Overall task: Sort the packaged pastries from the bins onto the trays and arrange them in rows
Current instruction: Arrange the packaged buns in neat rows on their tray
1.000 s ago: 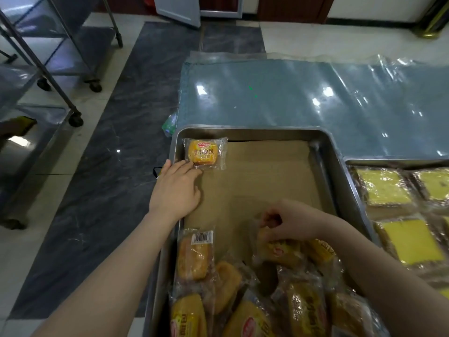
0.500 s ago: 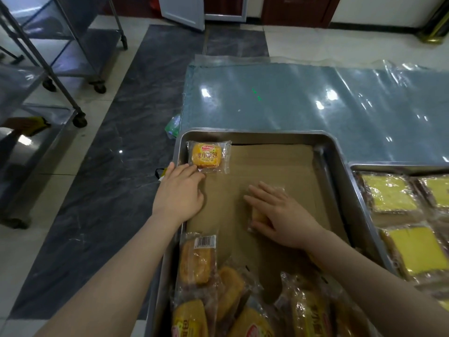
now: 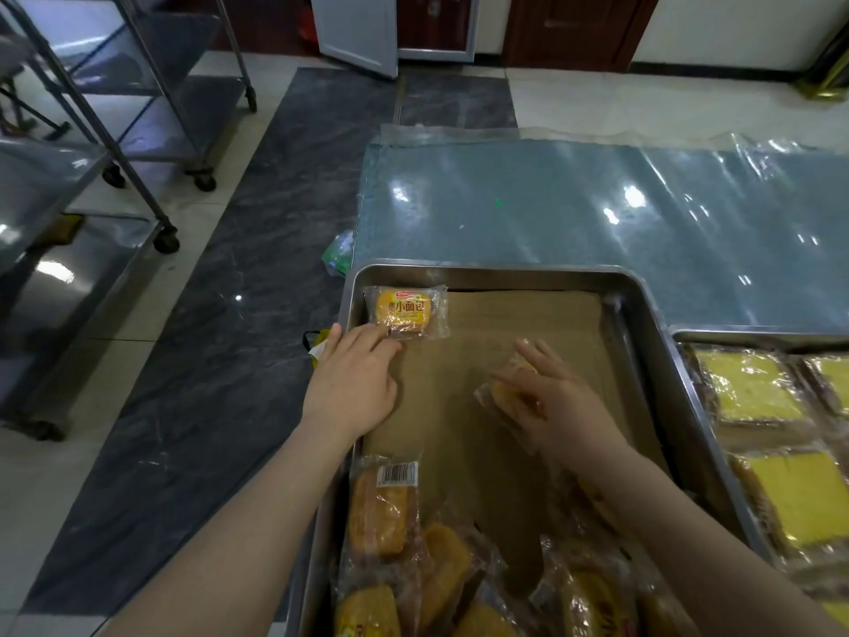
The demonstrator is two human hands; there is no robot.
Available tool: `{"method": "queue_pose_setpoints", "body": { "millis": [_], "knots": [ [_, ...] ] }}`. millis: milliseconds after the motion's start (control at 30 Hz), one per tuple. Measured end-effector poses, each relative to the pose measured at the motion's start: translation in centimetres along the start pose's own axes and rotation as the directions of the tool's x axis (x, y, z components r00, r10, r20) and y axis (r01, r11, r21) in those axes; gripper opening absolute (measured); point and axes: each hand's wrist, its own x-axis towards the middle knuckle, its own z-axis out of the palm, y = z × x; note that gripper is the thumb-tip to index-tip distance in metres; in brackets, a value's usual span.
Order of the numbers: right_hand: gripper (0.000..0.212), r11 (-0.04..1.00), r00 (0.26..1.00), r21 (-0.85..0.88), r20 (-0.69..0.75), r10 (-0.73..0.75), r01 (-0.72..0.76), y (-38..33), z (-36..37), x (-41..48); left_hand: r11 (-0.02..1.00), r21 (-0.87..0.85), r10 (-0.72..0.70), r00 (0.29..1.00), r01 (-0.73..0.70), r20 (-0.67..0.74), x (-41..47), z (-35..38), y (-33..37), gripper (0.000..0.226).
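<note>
A steel tray (image 3: 496, 272) lined with brown paper lies in front of me. One wrapped yellow bun (image 3: 404, 308) sits flat in its far left corner. My left hand (image 3: 353, 383) rests on the tray's left rim, its fingertips touching the near edge of that bun's wrapper. My right hand (image 3: 556, 397) holds a second wrapped bun (image 3: 503, 393) just above the paper in the tray's middle, with its fingers spread over the top. A heap of wrapped buns (image 3: 390, 508) fills the near end of the tray.
A second steel tray (image 3: 758, 334) at the right holds wrapped yellow cake slices (image 3: 749, 388). Both trays lie on a blue table under clear plastic (image 3: 597, 213). Wheeled steel racks (image 3: 138, 144) stand on the floor to the left.
My right hand took a wrapped bun from the near heap and carried it forward to the tray's middle. My left hand stayed at the left rim, its fingertips reaching the corner bun's wrapper.
</note>
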Motion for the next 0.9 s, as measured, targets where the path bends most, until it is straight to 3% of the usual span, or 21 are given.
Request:
{"method": "queue_pose_setpoints", "body": {
  "millis": [100,233,333,467,600,633,700,767,900],
  "knots": [
    [0.033,0.983,0.997,-0.168,0.037,-0.068,0.073,0.4,-0.2,-0.6,0.999,-0.052,-0.004,0.999,0.002,-0.038,-0.2,-0.1,0.2,0.038],
    [0.059,0.946,0.978,-0.307,0.205,-0.039,0.102,0.1,1.4,0.9,0.997,-0.073,-0.014,0.999,0.011,-0.038,-0.3,-0.3,0.1,0.037],
    [0.064,0.911,0.991,-0.413,0.125,0.048,0.008,-0.2,2.9,3.0,0.999,-0.047,0.004,1.0,-0.004,-0.007,-0.3,-0.3,0.1,0.037],
    [0.062,0.929,0.975,-0.301,-0.017,0.222,-0.217,-1.0,3.7,7.1,1.0,-0.009,0.015,1.0,-0.015,0.017,-0.2,0.0,0.0,0.039],
    [0.05,0.936,0.931,0.157,-0.14,0.338,-0.316,-3.0,3.6,10.3,0.999,0.017,0.03,0.999,-0.031,0.036,-0.2,0.2,0.1,0.04],
    [0.045,0.942,0.928,0.17,-0.192,0.318,-0.288,-3.2,3.5,10.4,0.999,0.023,0.035,0.999,-0.036,0.037,-0.2,0.2,0.1,0.04],
    [0.036,0.976,0.946,-0.049,-0.261,0.193,-0.213,-2.8,3.6,9.9,0.999,0.024,0.036,0.999,-0.037,0.033,-0.2,0.3,0.2,0.04],
    [0.034,0.959,0.977,-0.245,-0.191,0.095,-0.141,-1.8,3.7,9.0,0.999,0.022,0.038,0.999,-0.039,0.033,-0.2,0.4,0.2,0.039],
    [0.038,0.974,0.993,-0.202,-0.079,0.089,-0.103,-0.9,3.8,8.6,0.999,0.031,0.04,0.998,-0.041,0.048,-0.2,0.4,0.1,0.04]
  ]
}}
